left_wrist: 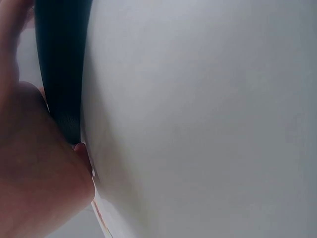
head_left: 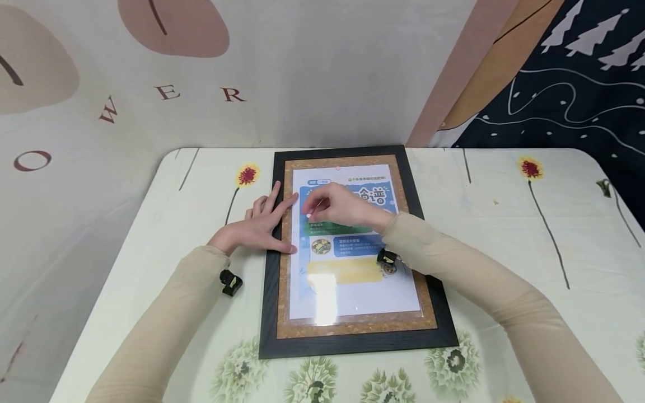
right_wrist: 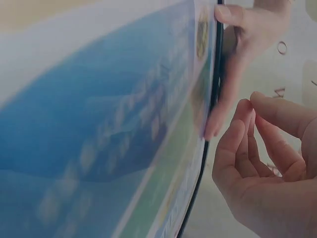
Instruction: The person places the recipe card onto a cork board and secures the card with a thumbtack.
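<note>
A black-framed cork board (head_left: 358, 330) lies on the table with a printed sheet (head_left: 353, 296) under a clear plastic cover. My left hand (head_left: 259, 226) spreads its fingers over the board's left side, thumb and fingertips touching the sheet's edge. In the left wrist view, part of that hand (left_wrist: 39, 173) is beside the dark frame edge (left_wrist: 64, 64). My right hand (head_left: 335, 204) is above the upper left of the sheet, thumb and fingertips pinched on a small white push pin (head_left: 309, 216). In the right wrist view the fingertips meet, hiding the pin.
A pale pinkish pin head (head_left: 338, 168) shows at the sheet's top edge. A flowered white cloth (head_left: 494, 224) covers the table around the board. Behind stands a pale printed curtain (head_left: 322, 84), with a dark tree-patterned cloth (head_left: 579, 95) at right.
</note>
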Available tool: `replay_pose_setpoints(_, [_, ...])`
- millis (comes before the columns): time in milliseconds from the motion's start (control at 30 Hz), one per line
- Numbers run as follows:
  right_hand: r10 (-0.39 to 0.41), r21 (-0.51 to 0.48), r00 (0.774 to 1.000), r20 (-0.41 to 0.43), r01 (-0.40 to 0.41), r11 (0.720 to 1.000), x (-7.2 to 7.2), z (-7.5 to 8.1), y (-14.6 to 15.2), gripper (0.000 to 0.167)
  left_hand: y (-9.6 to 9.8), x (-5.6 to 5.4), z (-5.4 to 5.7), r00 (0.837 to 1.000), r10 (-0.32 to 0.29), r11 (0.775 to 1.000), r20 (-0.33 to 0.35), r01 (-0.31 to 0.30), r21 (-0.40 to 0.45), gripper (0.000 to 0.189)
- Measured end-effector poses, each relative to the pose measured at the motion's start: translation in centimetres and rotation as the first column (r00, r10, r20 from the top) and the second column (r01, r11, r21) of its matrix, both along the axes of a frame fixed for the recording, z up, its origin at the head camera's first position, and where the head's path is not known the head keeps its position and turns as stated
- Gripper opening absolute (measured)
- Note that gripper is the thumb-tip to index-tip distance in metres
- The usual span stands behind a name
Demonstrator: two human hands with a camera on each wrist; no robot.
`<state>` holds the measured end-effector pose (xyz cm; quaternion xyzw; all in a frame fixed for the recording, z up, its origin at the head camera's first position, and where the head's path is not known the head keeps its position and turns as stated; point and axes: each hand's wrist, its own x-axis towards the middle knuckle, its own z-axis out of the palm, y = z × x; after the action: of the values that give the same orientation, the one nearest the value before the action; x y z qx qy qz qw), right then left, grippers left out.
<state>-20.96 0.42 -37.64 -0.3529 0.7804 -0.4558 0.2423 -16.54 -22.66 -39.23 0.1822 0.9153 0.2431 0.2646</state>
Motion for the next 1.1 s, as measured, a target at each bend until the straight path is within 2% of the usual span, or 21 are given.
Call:
replay_pose_setpoints(200, [0.088, -0.013, 0.996, 0.034, -0.088, 0.996, 0.2, -0.6, -1.6, 0.015, -0.1, -0.2, 0.0, 1.0, -0.015, 1.0, -0.002, 0.015, 0.009, 0.113])
replay_pose_setpoints(433, [0.145, 0.006, 0.988, 0.051, -0.146, 0.989, 0.3, -0.7, -2.8, 0.018, 0.0, -0.3, 0.0, 1.0, -0.027, 0.999, 0.003, 0.027, 0.021, 0.114])
replay_pose_setpoints(567, [0.147, 0.026, 0.989, 0.025, -0.148, 0.989, 0.3, -0.9, -3.3, 0.018, -0.2, -0.3, -0.2, 1.0, -0.029, 0.999, -0.002, 0.03, 0.029, 0.114])
replay_pose_setpoints(1100, [0.13, 0.058, 0.992, 0.007, -0.13, 0.99, 1.0, -1.0, -3.7, 0.016, -0.3, -0.2, -0.2, 1.0, -0.021, 0.999, -0.007, 0.021, 0.042, 0.114])
